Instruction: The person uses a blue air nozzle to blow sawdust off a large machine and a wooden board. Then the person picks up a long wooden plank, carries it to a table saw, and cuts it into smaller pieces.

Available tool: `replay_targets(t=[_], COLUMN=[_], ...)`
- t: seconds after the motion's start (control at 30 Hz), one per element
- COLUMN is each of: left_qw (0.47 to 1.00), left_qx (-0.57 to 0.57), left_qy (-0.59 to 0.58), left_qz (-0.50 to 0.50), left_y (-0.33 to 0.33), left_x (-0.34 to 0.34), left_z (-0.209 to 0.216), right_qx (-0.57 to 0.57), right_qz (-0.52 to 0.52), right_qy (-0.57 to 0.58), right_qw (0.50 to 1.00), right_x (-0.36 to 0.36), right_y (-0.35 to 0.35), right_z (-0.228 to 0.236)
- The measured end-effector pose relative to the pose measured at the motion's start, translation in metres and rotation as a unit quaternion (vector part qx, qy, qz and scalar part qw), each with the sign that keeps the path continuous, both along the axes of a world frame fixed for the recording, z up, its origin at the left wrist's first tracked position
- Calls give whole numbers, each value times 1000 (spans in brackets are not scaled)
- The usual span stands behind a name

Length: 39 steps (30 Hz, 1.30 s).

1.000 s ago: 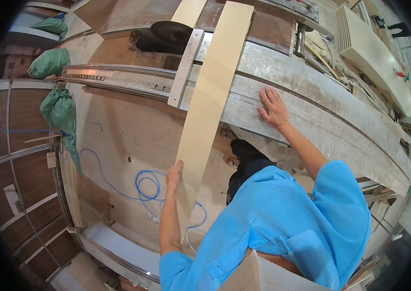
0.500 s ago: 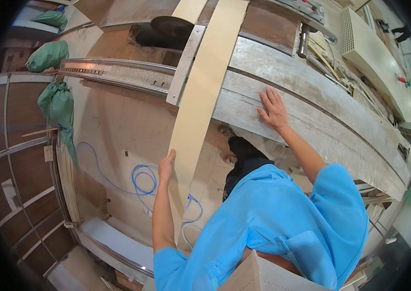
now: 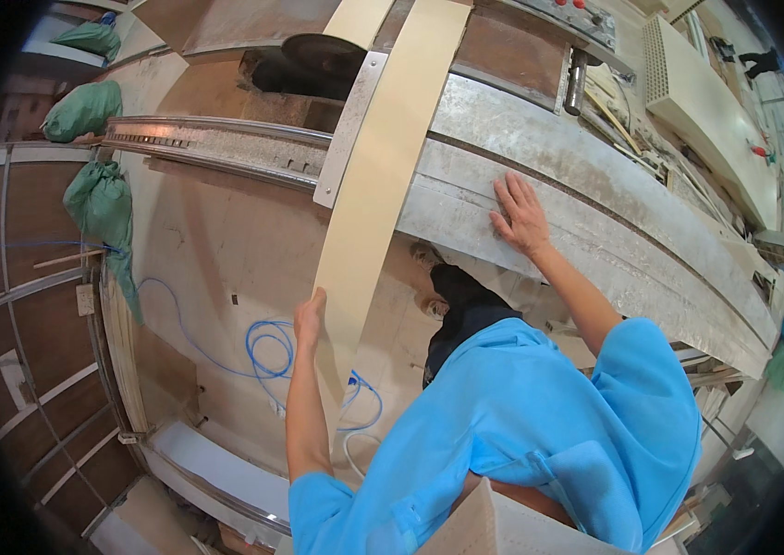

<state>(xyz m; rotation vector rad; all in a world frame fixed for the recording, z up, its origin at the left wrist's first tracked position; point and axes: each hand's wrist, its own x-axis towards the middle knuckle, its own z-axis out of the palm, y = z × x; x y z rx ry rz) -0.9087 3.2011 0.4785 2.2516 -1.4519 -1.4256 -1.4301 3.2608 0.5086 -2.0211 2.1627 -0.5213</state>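
Note:
A long cream board strip (image 3: 375, 176) lies across the metal saw table (image 3: 475, 180), running from far off toward me, its near end hanging over the table's front edge. My left hand (image 3: 309, 319) grips the strip's left edge near that end, thumb on top and fingers hidden beneath. Along the strip's left side, on the table, sits a pale metal fence plate (image 3: 351, 129). My right hand (image 3: 523, 217) rests flat on the table to the right of the strip, fingers stretched out and holding nothing.
A dark round disc (image 3: 323, 57) stands left of the strip's far part. A metal rail (image 3: 216, 139) runs leftward from the table. Blue hose (image 3: 267, 347) lies coiled on the floor. Green sacks (image 3: 84, 111) hang at the left. Offcuts (image 3: 618, 116) lie beyond the table.
The whole view has shifted slightly. The strip's near end has moved a little away from me, with my left hand still on it. My right hand stays flat on the table.

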Motion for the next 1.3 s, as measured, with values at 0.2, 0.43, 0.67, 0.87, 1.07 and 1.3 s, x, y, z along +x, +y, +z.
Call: replay_targets(t=[0.2, 0.43, 0.67, 0.87, 1.07, 1.3], left_qw=[996, 997, 999, 999, 999, 999], left_qx=[9, 50, 14, -4, 21, 19], left_qy=[67, 18, 5, -21, -32, -7], left_qz=[60, 63, 31, 26, 26, 37], left_y=[3, 5, -4, -1, 5, 14], left_x=[11, 3, 0, -7, -14, -2], left_z=[-19, 7, 7, 2, 8, -9], right_qx=[0, -60, -38, -61, -93, -68], right_qz=[1, -90, -16, -12, 3, -8], right_qy=[7, -98, -48, -20, -41, -95], right_qw=[1000, 989, 998, 998, 995, 993], right_x=[2, 25, 68, 65, 64, 65], right_y=[1, -59, -181, -185, -178, -177], right_z=[4, 16, -15, -19, -15, -18])
